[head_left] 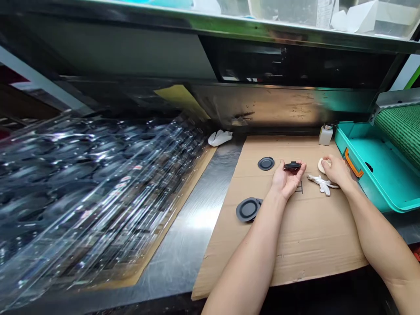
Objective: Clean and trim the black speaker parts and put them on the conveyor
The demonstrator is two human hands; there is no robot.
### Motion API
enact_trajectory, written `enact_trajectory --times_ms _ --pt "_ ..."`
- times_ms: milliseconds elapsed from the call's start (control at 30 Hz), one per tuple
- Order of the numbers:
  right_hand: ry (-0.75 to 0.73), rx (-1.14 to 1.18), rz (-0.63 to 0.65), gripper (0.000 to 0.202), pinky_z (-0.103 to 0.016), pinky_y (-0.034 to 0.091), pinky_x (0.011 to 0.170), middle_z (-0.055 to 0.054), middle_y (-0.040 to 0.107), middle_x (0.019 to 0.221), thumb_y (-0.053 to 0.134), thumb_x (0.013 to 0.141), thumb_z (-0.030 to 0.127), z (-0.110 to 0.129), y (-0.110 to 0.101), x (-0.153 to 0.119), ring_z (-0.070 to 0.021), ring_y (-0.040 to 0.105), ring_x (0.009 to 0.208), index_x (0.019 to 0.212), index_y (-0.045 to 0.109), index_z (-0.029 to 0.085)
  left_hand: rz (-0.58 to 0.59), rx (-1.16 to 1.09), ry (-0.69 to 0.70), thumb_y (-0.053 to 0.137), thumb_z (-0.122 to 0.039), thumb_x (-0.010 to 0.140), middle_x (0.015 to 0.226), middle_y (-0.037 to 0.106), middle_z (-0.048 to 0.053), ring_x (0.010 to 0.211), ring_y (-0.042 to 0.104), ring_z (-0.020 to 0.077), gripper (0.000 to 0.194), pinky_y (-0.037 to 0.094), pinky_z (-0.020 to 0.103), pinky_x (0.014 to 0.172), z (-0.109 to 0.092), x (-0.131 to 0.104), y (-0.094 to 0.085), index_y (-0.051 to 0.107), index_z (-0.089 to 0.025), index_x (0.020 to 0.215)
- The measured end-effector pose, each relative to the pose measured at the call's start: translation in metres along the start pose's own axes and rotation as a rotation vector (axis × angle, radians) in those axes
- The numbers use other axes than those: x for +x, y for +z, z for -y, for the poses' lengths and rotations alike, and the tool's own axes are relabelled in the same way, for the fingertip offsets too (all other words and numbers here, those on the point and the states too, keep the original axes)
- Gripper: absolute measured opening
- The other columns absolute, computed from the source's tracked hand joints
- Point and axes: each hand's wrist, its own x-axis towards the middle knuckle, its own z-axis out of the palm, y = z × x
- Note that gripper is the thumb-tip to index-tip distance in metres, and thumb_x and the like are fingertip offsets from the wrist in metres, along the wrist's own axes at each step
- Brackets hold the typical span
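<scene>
My left hand [289,178] holds a small black round part [292,166] between thumb and fingers, above the cardboard sheet [315,236]. Pinched in my right hand [335,168] is a cream-coloured round pad [323,166], to the right of the black part. Just below my right hand lies a crumpled white cloth [324,184]. Two dark round parts rest on the cardboard: one [266,163] left of my left hand, the other [248,209] nearer, beside my left forearm and partly hidden by it.
Stacked clear plastic trays with dark round parts [98,183] fill the left side. A teal bin [390,170] with an orange handle stands right. At the back are a small white bottle [326,134] and crumpled white paper [219,138]. A metal shelf edge [229,28] runs overhead.
</scene>
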Motion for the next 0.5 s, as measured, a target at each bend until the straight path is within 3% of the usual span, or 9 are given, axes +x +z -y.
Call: enact_trajectory --times_ms 200,333,433,500 --pt "0.005 -0.129 0.036 0.039 -0.038 0.045 0.082 -0.014 0.071 0.112 0.045 0.097 0.042 0.006 -0.003 -0.002 -0.0318 0.063 0.104 0.126 0.065 0.025 0.000 -0.020 -0.012 0.032 -0.053 0.102 0.084 0.061 0.013 0.088 0.069 0.0226 0.054 0.066 0.030 0.067 -0.001 -0.001 0.002 0.059 -0.006 0.105" --pt "-0.105 -0.171 -0.030 0.032 -0.034 0.042 0.080 -0.013 0.068 0.112 0.049 0.096 0.042 0.014 -0.015 -0.010 -0.0295 0.060 0.107 0.107 0.072 0.023 0.016 -0.026 0.008 0.032 -0.052 0.102 0.084 0.061 0.013 0.084 0.069 0.0213 0.052 0.066 0.032 0.068 -0.001 -0.002 0.001 0.059 -0.008 0.106" --pt "-0.265 -0.084 0.236 0.025 -0.028 0.039 0.069 -0.005 0.069 0.093 0.062 0.088 0.047 0.016 -0.025 -0.018 -0.0213 0.062 0.085 0.094 0.072 0.025 0.015 -0.001 0.050 0.033 -0.050 0.103 0.085 0.062 0.012 0.081 0.068 0.0195 0.048 0.065 0.034 0.069 -0.002 -0.001 0.000 0.060 -0.009 0.105" --pt "-0.363 -0.048 0.405 0.017 -0.027 0.035 0.062 -0.002 0.067 0.080 0.067 0.084 0.040 0.018 -0.030 -0.022 -0.0172 0.058 0.072 0.088 0.071 0.024 0.009 0.050 0.079 0.034 -0.050 0.103 0.087 0.064 0.013 0.080 0.067 0.0194 0.048 0.063 0.032 0.067 -0.002 0.001 -0.001 0.060 -0.010 0.103"
